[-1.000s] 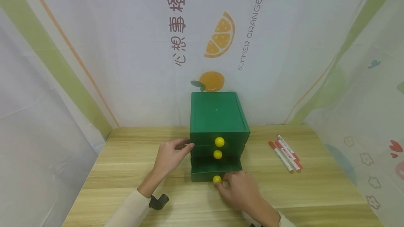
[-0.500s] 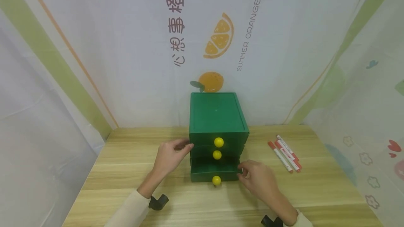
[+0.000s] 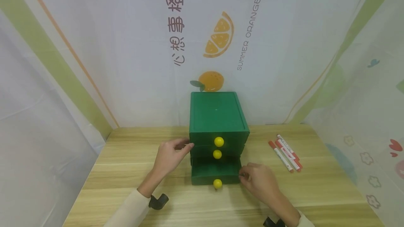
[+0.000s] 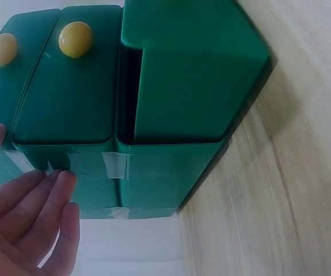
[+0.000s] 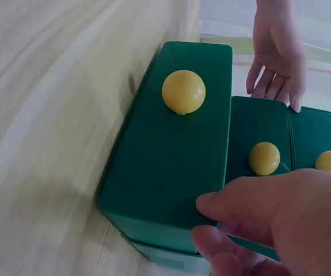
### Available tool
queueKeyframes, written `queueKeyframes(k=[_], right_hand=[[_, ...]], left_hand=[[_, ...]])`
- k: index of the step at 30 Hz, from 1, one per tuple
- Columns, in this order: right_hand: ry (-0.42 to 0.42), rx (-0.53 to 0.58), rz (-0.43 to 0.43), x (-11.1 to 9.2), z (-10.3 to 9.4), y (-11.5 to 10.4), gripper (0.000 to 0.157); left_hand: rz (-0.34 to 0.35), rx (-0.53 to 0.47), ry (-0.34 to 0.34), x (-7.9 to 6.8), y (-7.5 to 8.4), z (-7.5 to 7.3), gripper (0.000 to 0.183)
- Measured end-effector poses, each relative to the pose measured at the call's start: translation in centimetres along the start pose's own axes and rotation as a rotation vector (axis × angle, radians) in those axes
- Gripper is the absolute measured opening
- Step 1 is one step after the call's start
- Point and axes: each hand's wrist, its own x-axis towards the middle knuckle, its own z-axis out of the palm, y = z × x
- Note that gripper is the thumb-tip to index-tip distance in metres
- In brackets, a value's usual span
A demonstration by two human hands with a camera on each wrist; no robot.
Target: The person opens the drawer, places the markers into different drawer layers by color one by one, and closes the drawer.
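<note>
A green plastic cabinet with stacked drawers stands against the back cloth, a yellow ball knob on each drawer front. Its bottom drawer is pulled partway out, and the part of its inside that shows holds nothing. At the cabinet's left side, my left hand rests with extended fingers on the side wall and the thumb by the front edge. My right hand pinches the bottom drawer's right front corner; in the right wrist view the thumb lies on the drawer front and the fingers curl round the side.
Several markers with red caps lie together on the wooden table, right of the cabinet. White printed cloth hangs behind and at both sides. Clear tape runs along the cabinet's left side.
My right hand has let go of the bottom drawer's yellow knob and moved right to the drawer's corner. The drawer has slid slightly further out. My left hand has stayed put.
</note>
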Motion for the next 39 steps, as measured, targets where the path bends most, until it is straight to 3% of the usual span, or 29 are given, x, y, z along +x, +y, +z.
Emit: queueKeyframes(k=[10,16,21,24,27,33,39], right_hand=[[-0.055,0.014,-0.014,-1.4,-1.1,-0.6,0.019],[-0.044,0.01,-0.033,-2.4,-1.3,-0.8,0.022],[-0.064,0.023,0.065,-3.1,-1.8,-2.0,0.024],[-0.129,0.085,0.134,-3.5,-1.9,-3.1,0.019],[-0.251,0.186,0.157,-4.0,-1.3,-3.8,0.01],[-0.42,0.391,0.203,-4.8,1.7,-4.2,0.027],[-0.496,0.633,0.398,-4.7,4.1,-4.5,0.031]], left_hand=[[0.006,0.002,-0.004,0.0,0.0,0.0,0.029],[0.005,0.002,-0.005,0.0,-0.1,0.1,0.028],[0.005,-0.003,-0.002,0.0,-0.1,0.1,0.028],[0.004,-0.007,0.003,0.0,-0.1,0.1,0.028],[-0.008,-0.014,0.005,0.0,0.0,0.1,0.028],[-0.016,-0.018,0.012,0.0,0.0,0.1,0.027],[0.003,-0.017,0.019,0.0,-0.1,0.2,0.025]])
